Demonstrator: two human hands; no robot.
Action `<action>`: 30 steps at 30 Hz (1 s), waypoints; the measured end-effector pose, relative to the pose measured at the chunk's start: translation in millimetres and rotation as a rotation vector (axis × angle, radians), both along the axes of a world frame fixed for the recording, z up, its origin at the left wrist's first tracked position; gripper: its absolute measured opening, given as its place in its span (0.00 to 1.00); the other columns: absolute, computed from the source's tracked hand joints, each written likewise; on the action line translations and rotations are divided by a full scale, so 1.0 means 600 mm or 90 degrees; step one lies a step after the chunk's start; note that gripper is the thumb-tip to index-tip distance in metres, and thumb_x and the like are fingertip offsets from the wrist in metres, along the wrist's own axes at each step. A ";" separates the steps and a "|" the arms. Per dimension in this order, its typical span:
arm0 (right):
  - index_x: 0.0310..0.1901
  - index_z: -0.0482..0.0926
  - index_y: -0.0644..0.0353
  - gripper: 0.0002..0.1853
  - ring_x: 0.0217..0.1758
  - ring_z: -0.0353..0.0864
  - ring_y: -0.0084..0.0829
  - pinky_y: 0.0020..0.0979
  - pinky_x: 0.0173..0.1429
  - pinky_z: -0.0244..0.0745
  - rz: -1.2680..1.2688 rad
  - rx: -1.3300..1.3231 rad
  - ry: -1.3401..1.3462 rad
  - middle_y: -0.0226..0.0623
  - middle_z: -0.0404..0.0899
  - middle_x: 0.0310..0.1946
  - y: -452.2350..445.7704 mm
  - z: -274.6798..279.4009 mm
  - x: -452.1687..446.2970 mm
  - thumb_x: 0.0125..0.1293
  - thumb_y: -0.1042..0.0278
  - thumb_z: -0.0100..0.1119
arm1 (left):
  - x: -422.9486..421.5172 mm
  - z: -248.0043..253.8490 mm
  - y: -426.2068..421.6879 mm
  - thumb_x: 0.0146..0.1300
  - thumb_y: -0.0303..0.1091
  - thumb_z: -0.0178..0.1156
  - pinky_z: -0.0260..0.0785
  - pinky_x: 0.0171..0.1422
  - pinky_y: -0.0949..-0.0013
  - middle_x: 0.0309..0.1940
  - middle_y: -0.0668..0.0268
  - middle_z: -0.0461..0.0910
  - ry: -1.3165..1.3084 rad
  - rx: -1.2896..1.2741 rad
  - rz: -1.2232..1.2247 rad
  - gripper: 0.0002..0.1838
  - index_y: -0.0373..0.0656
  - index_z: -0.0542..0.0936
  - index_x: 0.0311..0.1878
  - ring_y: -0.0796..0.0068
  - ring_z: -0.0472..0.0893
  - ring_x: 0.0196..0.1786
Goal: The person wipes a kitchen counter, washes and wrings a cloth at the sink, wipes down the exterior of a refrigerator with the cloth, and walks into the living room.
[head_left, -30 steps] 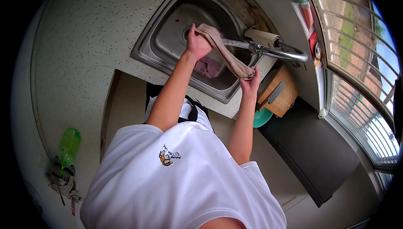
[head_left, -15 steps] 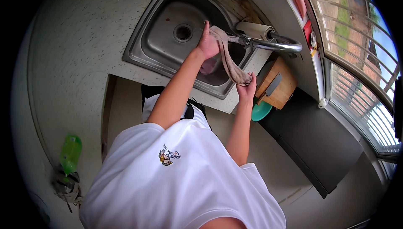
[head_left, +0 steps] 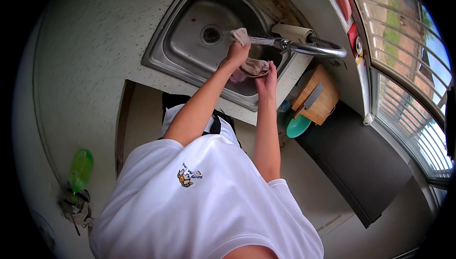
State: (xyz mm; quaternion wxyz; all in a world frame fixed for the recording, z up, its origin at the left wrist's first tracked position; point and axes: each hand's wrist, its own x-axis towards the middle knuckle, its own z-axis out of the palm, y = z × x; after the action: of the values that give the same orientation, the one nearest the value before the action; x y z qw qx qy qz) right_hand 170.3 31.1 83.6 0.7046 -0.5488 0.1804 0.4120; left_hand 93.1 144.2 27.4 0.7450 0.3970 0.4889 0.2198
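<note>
My left hand (head_left: 236, 56) is closed around a wet, whitish sock (head_left: 258, 67) with grey-brown stains, and one end of it bunches up above my fist. The other end is pinched in my right hand (head_left: 267, 81), to the right and lower. Water runs from the chrome faucet (head_left: 313, 49) onto the bunched end by my left hand. Below my hands, a pinkish cloth (head_left: 238, 76) lies in the steel sink (head_left: 183, 45), partly hidden. The drain (head_left: 210, 35) is uncovered to the left of my left hand.
A knife (head_left: 312, 96) lies against a wooden cutting board (head_left: 325, 93) right of the sink, with a teal bowl (head_left: 298, 126) below. A green bottle (head_left: 80, 166) stands on the speckled counter (head_left: 90, 69) at left. Window bars (head_left: 403, 26) line the right side.
My hands have come closer together, and the stretched sock is now folded between them. My right hand has moved up and left. The sock's end by my left hand is now under the stream.
</note>
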 end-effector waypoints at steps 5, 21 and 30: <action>0.46 0.76 0.61 0.10 0.49 0.78 0.30 0.33 0.56 0.72 0.094 0.054 -0.110 0.35 0.80 0.44 0.111 -0.036 -0.030 0.71 0.66 0.50 | -0.064 0.058 0.023 0.66 0.39 0.50 0.70 0.49 0.49 0.38 0.42 0.80 0.243 0.160 -0.226 0.16 0.32 0.77 0.41 0.40 0.78 0.45; 0.59 0.67 0.66 0.19 0.48 0.78 0.33 0.34 0.51 0.76 0.200 -0.067 -0.209 0.43 0.77 0.48 0.185 -0.029 -0.059 0.70 0.66 0.50 | -0.090 0.026 0.011 0.59 0.29 0.54 0.64 0.64 0.59 0.59 0.46 0.71 0.049 0.303 -0.097 0.27 0.37 0.66 0.63 0.46 0.70 0.61; 0.42 0.75 0.58 0.16 0.45 0.81 0.38 0.39 0.52 0.78 0.161 0.006 0.069 0.38 0.80 0.42 0.153 -0.099 -0.030 0.72 0.54 0.44 | -0.056 -0.024 0.021 0.64 0.38 0.58 0.67 0.56 0.63 0.46 0.54 0.76 0.101 0.173 0.210 0.21 0.34 0.70 0.55 0.64 0.76 0.50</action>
State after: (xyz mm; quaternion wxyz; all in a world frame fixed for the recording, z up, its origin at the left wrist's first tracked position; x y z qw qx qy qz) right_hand 152.5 123.1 24.0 0.6387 -0.5408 0.1457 0.5276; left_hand 59.7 157.0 12.9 0.5979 0.4243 0.5703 0.3706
